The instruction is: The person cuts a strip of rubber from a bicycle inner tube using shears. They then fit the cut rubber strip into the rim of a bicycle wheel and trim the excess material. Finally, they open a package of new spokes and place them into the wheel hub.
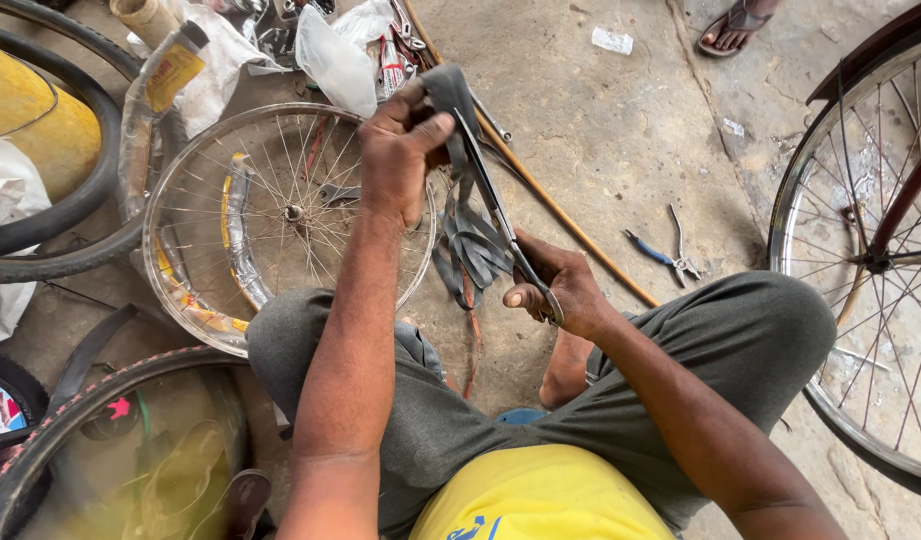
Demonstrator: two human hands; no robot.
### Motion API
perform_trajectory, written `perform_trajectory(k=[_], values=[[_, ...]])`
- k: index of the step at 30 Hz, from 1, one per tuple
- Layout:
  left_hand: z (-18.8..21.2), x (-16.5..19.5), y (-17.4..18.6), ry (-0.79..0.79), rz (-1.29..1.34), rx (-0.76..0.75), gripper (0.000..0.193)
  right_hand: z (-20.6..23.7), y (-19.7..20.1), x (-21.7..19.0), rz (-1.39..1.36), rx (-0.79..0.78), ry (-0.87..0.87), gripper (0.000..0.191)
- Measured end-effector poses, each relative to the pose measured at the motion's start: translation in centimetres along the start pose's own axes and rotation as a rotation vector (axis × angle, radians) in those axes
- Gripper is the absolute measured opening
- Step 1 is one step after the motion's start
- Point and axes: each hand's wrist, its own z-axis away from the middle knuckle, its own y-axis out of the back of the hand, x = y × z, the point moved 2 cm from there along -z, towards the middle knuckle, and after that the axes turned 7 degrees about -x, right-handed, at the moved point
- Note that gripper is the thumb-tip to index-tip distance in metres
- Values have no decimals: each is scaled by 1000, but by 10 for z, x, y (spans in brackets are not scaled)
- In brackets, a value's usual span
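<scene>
The fingers (426,125) of the left hand (396,150) pinch the upper end of a dark grey strip of rubber inner tube (451,95), holding it taut. The right hand (556,285) is wrapped around the handles of long steel scissors (496,205), whose blades run up along the strip toward the left thumb. The cut looks partly made: several narrow rubber strips (473,250) already hang loose below, while the piece in the left hand is still whole at its top.

Under the hands, on the concrete floor (621,130), lies a bare spoked bicycle rim (281,215); blue-handled pliers (661,252) rest to the right, near a standing bicycle wheel (871,250). A clear plastic bag (333,62) lies above the rim; its contents cannot be made out.
</scene>
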Motion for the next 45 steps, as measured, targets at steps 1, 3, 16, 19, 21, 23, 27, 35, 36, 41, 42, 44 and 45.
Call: perform_trajectory(k=[1,3,16,19,21,23,27,35,36,41,42,44,45], values=[[2,0,-2,41,-36,-11,47,-1,1,1,3,13,-16,110],[7,-2,-10,87,-66,-61,58,-1,2,2,-33,27,-30,113],[10,-1,-19,202,-34,-116,87,-2,-4,0,115,95,-56,115],[9,-5,-13,114,-24,-146,85,0,-6,-1,156,75,-21,110],[6,-8,-7,50,36,-125,75,0,-7,0,176,59,-1,108],[1,-8,1,3,142,-55,58,0,-7,3,196,45,19,106],[0,-2,10,24,67,-101,49,1,-4,7,164,29,33,105],[10,5,-15,257,-69,-242,72,-6,8,11,57,70,-108,124],[11,8,-16,272,-67,-233,73,-5,9,11,82,66,-104,124],[10,15,-14,280,-32,-236,78,-3,12,10,171,44,-74,121],[10,14,-12,282,-42,-227,77,-3,11,9,160,29,-50,119],[9,11,-6,286,-61,-208,75,-2,9,6,137,-1,-3,114],[8,11,-3,248,-75,-200,70,-3,8,6,169,-7,-13,112]])
